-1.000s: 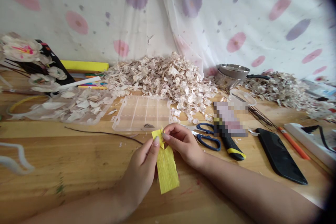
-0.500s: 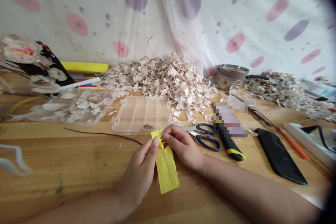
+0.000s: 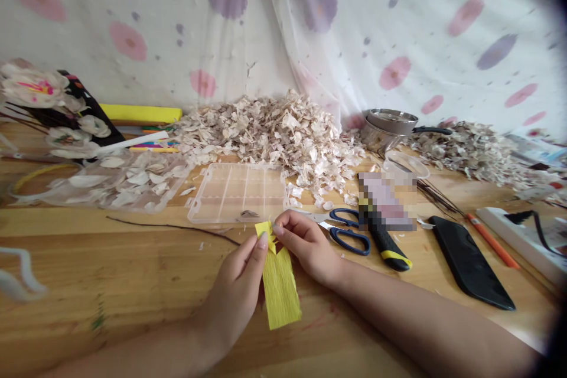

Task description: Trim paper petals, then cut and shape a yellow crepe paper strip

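Observation:
A strip of yellow crepe paper [image 3: 282,292] hangs from my fingers above the wooden table, its top end cut into narrow fringes. My left hand [image 3: 237,283] pinches the strip near the top between thumb and forefinger. At the fringed edge, my right hand [image 3: 305,242] is closed, thumb against forefinger, on one of the thin yellow slips. Just behind my right hand lie scissors with dark blue handles [image 3: 352,241], their blades partly hidden by it. A thin dark twig [image 3: 172,225] lies on the table and ends behind my left hand.
A clear compartment box [image 3: 239,192] stands beyond my hands, before a large heap of pale dried petals [image 3: 270,130]. To the right are a black-and-yellow handle [image 3: 394,254], a black slab-like object [image 3: 472,263], an orange stick [image 3: 491,242] and a power strip [image 3: 527,239]. White paper flowers [image 3: 35,88] stand left.
Both hands keep the same grip on the yellow paper. The fringes at its top have shifted slightly under my right fingers, and the view has moved a little.

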The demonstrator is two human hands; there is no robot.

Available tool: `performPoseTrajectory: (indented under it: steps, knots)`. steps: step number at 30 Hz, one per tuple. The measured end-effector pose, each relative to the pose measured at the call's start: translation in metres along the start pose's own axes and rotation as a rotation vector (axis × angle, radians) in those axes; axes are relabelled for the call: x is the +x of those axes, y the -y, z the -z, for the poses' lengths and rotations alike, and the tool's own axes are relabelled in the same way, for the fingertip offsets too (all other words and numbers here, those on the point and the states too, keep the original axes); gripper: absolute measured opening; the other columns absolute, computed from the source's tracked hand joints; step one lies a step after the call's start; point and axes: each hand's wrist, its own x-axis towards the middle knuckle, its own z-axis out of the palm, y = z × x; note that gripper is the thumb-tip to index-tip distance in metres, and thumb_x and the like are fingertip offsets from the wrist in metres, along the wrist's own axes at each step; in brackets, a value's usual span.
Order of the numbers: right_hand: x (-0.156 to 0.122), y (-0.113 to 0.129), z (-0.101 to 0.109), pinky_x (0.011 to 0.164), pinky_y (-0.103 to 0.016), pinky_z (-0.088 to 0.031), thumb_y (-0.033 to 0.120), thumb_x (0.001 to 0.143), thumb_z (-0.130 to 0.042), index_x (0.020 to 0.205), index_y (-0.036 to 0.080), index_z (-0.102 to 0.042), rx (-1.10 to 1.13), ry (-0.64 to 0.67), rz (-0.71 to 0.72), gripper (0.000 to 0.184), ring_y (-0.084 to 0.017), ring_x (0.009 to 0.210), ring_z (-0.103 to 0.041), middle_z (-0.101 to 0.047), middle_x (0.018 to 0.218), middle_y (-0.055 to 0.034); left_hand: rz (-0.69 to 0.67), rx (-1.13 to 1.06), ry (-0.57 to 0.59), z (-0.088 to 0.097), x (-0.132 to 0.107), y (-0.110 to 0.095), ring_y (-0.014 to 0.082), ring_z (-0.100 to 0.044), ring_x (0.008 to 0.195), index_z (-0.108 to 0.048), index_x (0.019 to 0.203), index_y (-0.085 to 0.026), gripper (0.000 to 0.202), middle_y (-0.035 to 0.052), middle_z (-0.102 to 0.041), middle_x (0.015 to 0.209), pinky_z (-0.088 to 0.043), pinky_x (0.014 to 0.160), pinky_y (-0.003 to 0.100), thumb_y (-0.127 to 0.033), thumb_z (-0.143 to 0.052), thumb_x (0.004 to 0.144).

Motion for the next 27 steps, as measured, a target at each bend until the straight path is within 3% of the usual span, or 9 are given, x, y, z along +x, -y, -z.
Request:
performPoseTrajectory:
  steps: [4,10,16,20,23,27]
  knots:
    - [-0.0004,-0.0012,-0.0003,0.058,-0.023,-0.038,0.050,0.079,-0.058,0.077,0.019,-0.047,0.011,-0.039,-0.003,0.034,-0.010,0.059,-0.046,-0.050,0.066,0.0029,0.017,0.008,-0.005,0.0002,0.0003,-0.0013,0.0177,-0.054,0.062,-0.057,0.069,-0.022,0.036,-0.0014,-0.058,0.060,-0.042,0.057,0.025,-0.051,-0.042,0.085]
    - [-0.0027,-0.0012,0.0001,0.049,-0.022,-0.031,0.058,0.085,-0.044,0.060,0.017,-0.045,-0.254,-0.076,0.063,0.047,-0.008,0.050,-0.037,-0.042,0.055,0.0036,-0.012,0.017,-0.006,-0.0002,-0.0010,-0.0031,0.0184,-0.057,0.063,-0.058,0.069,-0.022,0.033,-0.0009,-0.059,0.060,-0.045,0.058,0.025,-0.049,-0.045,0.085]
    - [-0.0019,-0.0044,0.0023,0.038,-0.021,-0.021,0.060,0.085,-0.041,0.053,0.019,-0.039,-0.132,-0.062,0.014,0.053,-0.006,0.039,-0.026,-0.030,0.043,0.0072,-0.024,0.005,-0.009,0.0002,-0.0013,-0.0034,0.0188,-0.057,0.064,-0.059,0.069,-0.022,0.034,-0.0002,-0.059,0.060,-0.045,0.056,0.025,-0.049,-0.046,0.084]
    - [0.0004,-0.0008,0.0029,0.039,-0.020,-0.024,0.061,0.083,-0.044,0.059,0.017,-0.046,-0.028,-0.021,0.013,0.051,-0.006,0.041,-0.033,-0.041,0.047,0.0050,-0.024,0.009,0.015,-0.0001,-0.0008,-0.0038,0.0177,-0.054,0.062,-0.059,0.073,-0.022,0.034,-0.0009,-0.058,0.061,-0.044,0.059,0.025,-0.049,-0.044,0.086]
    - [0.0002,0.0006,0.0022,0.047,-0.021,-0.035,0.057,0.079,-0.056,0.072,0.017,-0.052,-0.004,-0.004,0.023,0.041,-0.008,0.050,-0.044,-0.052,0.059,0.0024,-0.034,0.011,0.024,-0.0002,-0.0004,-0.0033,0.0167,-0.053,0.061,-0.059,0.073,-0.021,0.034,-0.0013,-0.057,0.062,-0.044,0.060,0.025,-0.047,-0.043,0.087]
    - [-0.0028,-0.0018,0.0022,0.055,-0.023,-0.038,0.052,0.081,-0.056,0.071,0.017,-0.051,-0.147,-0.056,0.070,0.037,-0.010,0.056,-0.048,-0.052,0.063,0.0014,-0.038,0.019,0.019,0.0004,-0.0008,-0.0029,0.0166,-0.053,0.060,-0.058,0.070,-0.021,0.035,-0.0015,-0.058,0.061,-0.044,0.061,0.025,-0.047,-0.043,0.087]
